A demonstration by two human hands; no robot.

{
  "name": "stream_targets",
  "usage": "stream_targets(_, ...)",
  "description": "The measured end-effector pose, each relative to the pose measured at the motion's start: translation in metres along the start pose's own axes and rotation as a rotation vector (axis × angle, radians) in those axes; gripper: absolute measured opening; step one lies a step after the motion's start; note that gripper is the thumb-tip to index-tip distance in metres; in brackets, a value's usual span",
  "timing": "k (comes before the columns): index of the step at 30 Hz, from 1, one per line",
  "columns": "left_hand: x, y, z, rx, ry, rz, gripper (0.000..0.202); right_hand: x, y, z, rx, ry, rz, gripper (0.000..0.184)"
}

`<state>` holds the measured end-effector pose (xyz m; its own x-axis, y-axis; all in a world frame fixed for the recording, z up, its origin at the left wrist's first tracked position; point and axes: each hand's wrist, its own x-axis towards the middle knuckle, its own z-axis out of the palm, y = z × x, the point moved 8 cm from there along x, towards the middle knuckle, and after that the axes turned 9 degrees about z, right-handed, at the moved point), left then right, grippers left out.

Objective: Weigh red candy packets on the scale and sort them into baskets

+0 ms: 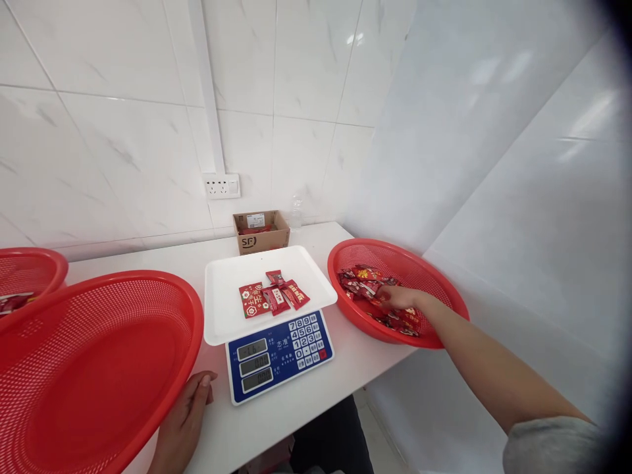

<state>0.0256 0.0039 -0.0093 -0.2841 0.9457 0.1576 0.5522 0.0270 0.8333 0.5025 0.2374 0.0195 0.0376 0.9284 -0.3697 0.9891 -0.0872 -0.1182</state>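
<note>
My right hand (pixel 399 297) reaches into the right red basket (pixel 439 296), its fingers drawn together among small red snack packets (pixel 363 280). The fingertips are partly hidden, so what they grip cannot be made out. My left hand (pixel 187 411) rests at the table's front edge, loosely curled beside the large left basket (pixel 190 342), with nothing visible in it. Between the hands stands a blue and white digital scale (pixel 281 355). On its white tray (pixel 224 283) lie several red packets: a flat square one (pixel 253 299) and smaller ones (pixel 296 294) to its right.
Behind the scale is a small open cardboard box (pixel 261 242) with red packets inside. A clear plastic bottle (pixel 297 210) stands beside it by the wall. Another red basket (pixel 54 266) is at the far left. A socket (pixel 222 186) sits on the tiled wall.
</note>
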Motion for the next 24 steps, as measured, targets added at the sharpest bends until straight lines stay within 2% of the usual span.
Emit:
stream_targets(4,0.001,0.001,0.000,-0.004,-0.012,-0.006,0.047,-0.005,-0.006,0.008,-0.030,-0.027,0.011,0.017)
stream_targets(12,0.002,0.000,0.001,-0.067,0.003,-0.017,0.047,-0.021,-0.033,0.003,-0.057,0.057,-0.012,0.010)
stream_targets(15,-0.001,0.001,0.001,-0.059,0.020,0.001,0.046,-0.024,-0.037,-0.011,-0.039,0.124,0.003,0.010)
stream_targets(17,-0.006,0.004,0.001,-0.033,0.018,0.042,0.043,-0.028,-0.036,-0.027,-0.014,0.191,0.046,0.008)
stream_targets(19,-0.012,0.013,0.002,-0.017,-0.002,0.122,0.039,-0.039,-0.036,-0.047,0.016,0.269,0.100,0.014)
stream_targets(22,-0.022,0.037,0.005,-0.053,-0.042,0.251,0.031,-0.075,-0.052,-0.071,0.149,0.408,0.114,0.029)
stream_targets(24,-0.025,0.059,0.009,-0.100,-0.062,0.305,0.029,-0.112,-0.077,-0.073,0.472,0.484,0.000,0.030)
